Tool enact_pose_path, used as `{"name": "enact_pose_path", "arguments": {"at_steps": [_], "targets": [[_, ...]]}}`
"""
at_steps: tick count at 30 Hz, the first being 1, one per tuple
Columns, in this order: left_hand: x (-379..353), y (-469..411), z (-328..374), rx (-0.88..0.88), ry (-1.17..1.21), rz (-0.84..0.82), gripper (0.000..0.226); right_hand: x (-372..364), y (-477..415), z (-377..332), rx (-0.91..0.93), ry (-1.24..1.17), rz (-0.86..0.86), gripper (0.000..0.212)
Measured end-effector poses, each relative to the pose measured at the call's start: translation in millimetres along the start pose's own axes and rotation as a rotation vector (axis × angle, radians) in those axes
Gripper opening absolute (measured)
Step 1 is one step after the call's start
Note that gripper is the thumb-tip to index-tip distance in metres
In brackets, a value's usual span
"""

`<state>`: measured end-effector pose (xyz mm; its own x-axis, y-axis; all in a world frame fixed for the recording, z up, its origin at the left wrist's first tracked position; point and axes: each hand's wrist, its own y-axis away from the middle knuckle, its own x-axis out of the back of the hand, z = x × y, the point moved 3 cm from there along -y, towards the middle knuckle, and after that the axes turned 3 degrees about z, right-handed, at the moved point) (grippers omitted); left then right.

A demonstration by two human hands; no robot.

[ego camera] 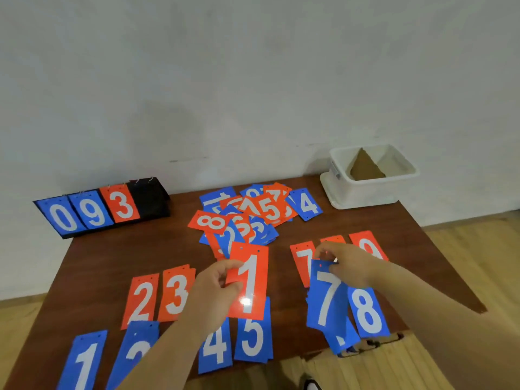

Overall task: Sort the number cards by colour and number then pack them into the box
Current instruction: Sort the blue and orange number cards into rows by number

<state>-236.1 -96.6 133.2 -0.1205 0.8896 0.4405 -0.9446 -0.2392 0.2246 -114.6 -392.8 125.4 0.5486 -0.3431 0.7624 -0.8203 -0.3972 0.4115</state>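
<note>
Number cards (270,211) lay heaped on the table (112,257). The left grip (213,288) pinched a red "1" card (249,280); the right grip (349,266) pinched a blue "7" card (326,296) by its top.

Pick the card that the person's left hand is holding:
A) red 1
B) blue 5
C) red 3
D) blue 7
A: the left hand pinches the red 1 card by its left edge, while the right hand holds the blue 7 card.

Dark wood table (157,249) vs plain white wall (253,80); light wood-plank floor (464,249) both sides.
</note>
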Motion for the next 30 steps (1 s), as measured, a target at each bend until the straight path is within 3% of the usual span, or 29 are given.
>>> {"name": "enact_pose_path", "arguments": {"at_steps": [8, 18, 20, 22, 25, 30], "targets": [[-52, -9, -37, 0.172, 0.003, 0.003, 0.041, -57, -32, 66, 0.021, 0.156, -0.237, 0.039], [-97, -6, -39, 0.342, 0.045, 0.1, 0.038, -68, -67, 79, 0.084, 0.368, -0.222, 0.044], [-101, -4, -38, 0.353, 0.053, 0.119, 0.037, -58, -64, 72, 0.104, 0.248, -0.139, 0.036], [-101, -2, -34, 0.367, 0.052, 0.126, 0.036, -45, -60, 54, 0.091, -0.097, -0.09, 0.021], [-98, -1, -29, 0.358, 0.066, 0.162, 0.035, -35, -56, 10, 0.086, -0.495, -0.202, 0.019], [-70, 5, -28, 0.332, 0.101, 0.204, 0.032, -54, -62, -46, 0.075, -0.59, -0.345, 0.024]]}}
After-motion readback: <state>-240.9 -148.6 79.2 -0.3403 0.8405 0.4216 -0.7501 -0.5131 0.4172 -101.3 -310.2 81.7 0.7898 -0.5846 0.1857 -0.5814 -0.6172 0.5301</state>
